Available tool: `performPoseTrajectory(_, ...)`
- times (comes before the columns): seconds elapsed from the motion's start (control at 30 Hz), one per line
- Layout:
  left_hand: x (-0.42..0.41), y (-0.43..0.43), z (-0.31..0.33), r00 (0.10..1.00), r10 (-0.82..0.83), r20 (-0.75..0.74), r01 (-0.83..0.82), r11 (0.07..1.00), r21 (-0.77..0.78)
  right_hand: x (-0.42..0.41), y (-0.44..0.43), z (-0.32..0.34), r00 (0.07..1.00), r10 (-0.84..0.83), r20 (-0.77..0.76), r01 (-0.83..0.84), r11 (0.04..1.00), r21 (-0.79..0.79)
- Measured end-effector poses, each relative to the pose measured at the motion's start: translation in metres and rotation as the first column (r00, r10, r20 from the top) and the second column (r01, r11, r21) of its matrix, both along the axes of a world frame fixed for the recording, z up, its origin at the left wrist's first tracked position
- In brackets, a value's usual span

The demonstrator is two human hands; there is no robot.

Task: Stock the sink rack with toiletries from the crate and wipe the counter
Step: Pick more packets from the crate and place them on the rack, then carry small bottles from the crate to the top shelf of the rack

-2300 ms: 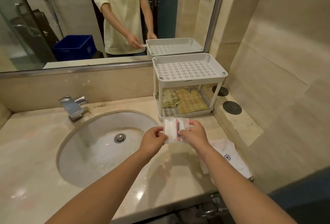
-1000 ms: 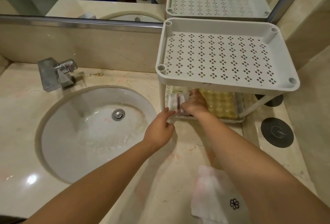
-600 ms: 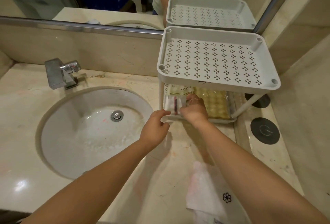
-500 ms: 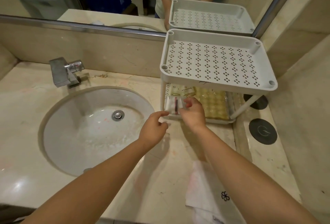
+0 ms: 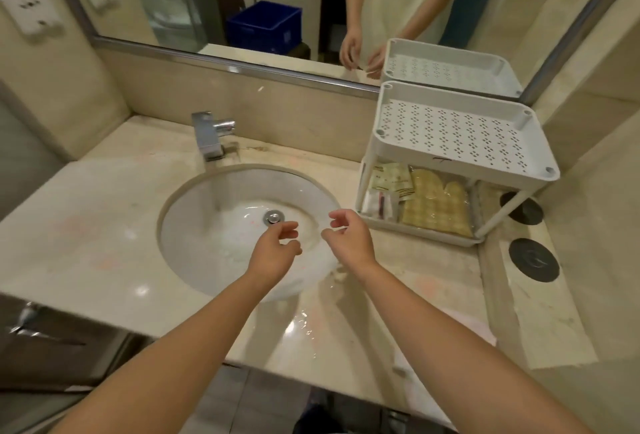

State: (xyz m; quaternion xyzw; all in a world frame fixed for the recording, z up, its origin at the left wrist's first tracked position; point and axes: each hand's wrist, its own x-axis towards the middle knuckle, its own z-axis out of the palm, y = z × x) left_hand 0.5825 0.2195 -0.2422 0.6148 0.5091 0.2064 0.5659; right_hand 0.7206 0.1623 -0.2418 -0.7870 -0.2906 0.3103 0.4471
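Observation:
The white two-tier rack stands on the counter's right side against the mirror, its perforated top shelf bare. On its lower shelf lie a small clear packet with a red item at the front left, beige sachets behind it, and a yellow checked pack. My left hand hovers over the sink basin with loosely curled fingers, holding nothing. My right hand hangs beside it, just left of the rack's front corner, also holding nothing. A white cloth lies on the counter, mostly hidden under my right forearm.
The oval sink with chrome faucet fills the counter's middle. Two black round discs sit on the ledge to the right of the rack. The blue crate shows only in the mirror, behind me.
My right hand let go of the clear packet on the rack's lower shelf and drew back. Both hands now hang over the sink edge. The view pulled back and up.

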Motion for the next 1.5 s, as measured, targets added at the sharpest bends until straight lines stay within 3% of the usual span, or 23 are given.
performPoseTrajectory(0.3,-0.165,-0.025,0.011,0.956,0.292,0.030,-0.292,0.956,-0.008,-0.147,0.003,0.020,0.950,0.308,0.057,-0.309,0.951,0.004)
performPoseTrajectory(0.53,-0.294,-0.067,0.009,0.821,0.567,0.066,-0.566,0.824,-0.032,-0.273,-0.006,0.020,0.834,0.548,0.062,-0.550,0.835,0.001)
performPoseTrajectory(1.0,-0.531,-0.200,0.023,0.467,0.884,-0.014,-0.884,0.467,0.020,-0.526,-0.055,0.025,0.338,0.939,0.067,-0.936,0.343,-0.080)
performPoseTrajectory(1.5,-0.656,-0.257,-0.006,0.050,0.996,-0.073,-0.998,0.047,-0.039,-0.706,-0.051,0.023,-0.136,0.990,0.033,-0.982,-0.131,-0.138)
